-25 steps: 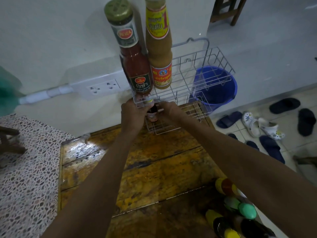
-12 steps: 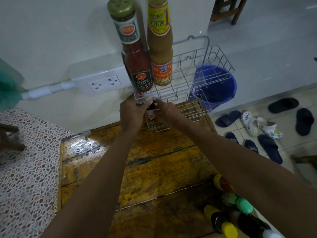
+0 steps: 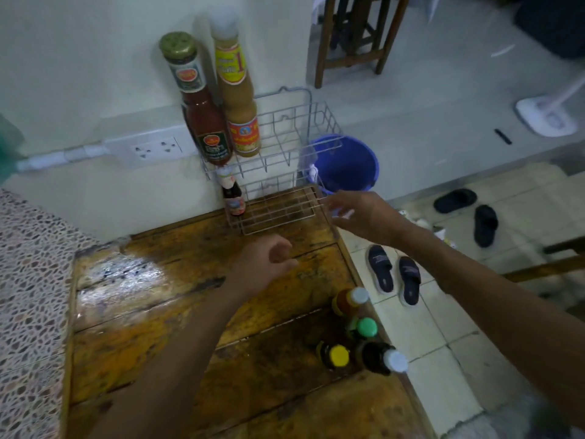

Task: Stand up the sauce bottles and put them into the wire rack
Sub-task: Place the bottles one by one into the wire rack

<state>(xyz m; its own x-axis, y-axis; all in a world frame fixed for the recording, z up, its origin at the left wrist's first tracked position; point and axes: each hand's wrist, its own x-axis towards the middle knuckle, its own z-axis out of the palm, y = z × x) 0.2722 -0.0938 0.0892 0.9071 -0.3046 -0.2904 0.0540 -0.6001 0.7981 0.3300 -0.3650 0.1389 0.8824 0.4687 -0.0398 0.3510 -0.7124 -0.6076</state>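
Note:
A two-tier wire rack (image 3: 286,128) hangs on the wall at the table's far edge. Its upper tier holds a red sauce bottle (image 3: 202,115) with a green cap and a tan sauce bottle (image 3: 237,99), both upright. A small dark bottle (image 3: 233,199) stands at the left end of the lower tier. Several bottles lie on the table's right side: an orange one (image 3: 348,301), a green-capped one (image 3: 364,327), a yellow-capped one (image 3: 335,356) and a dark white-capped one (image 3: 380,359). My left hand (image 3: 266,264) hovers over the table, loosely curled and holding nothing. My right hand (image 3: 357,213) hangs spread just right of the lower tier.
The wooden table (image 3: 158,312) has a wet glossy patch at its left. A wall socket strip (image 3: 155,148) sits left of the rack. Right of the table are a blue bucket (image 3: 348,163), sandals (image 3: 394,277) on the tiled floor, and a wooden stool (image 3: 354,36) behind.
Both hands have let go of the small dark bottle in the lower tier and pulled back, the left toward me, the right out to the right. The view has tilted down.

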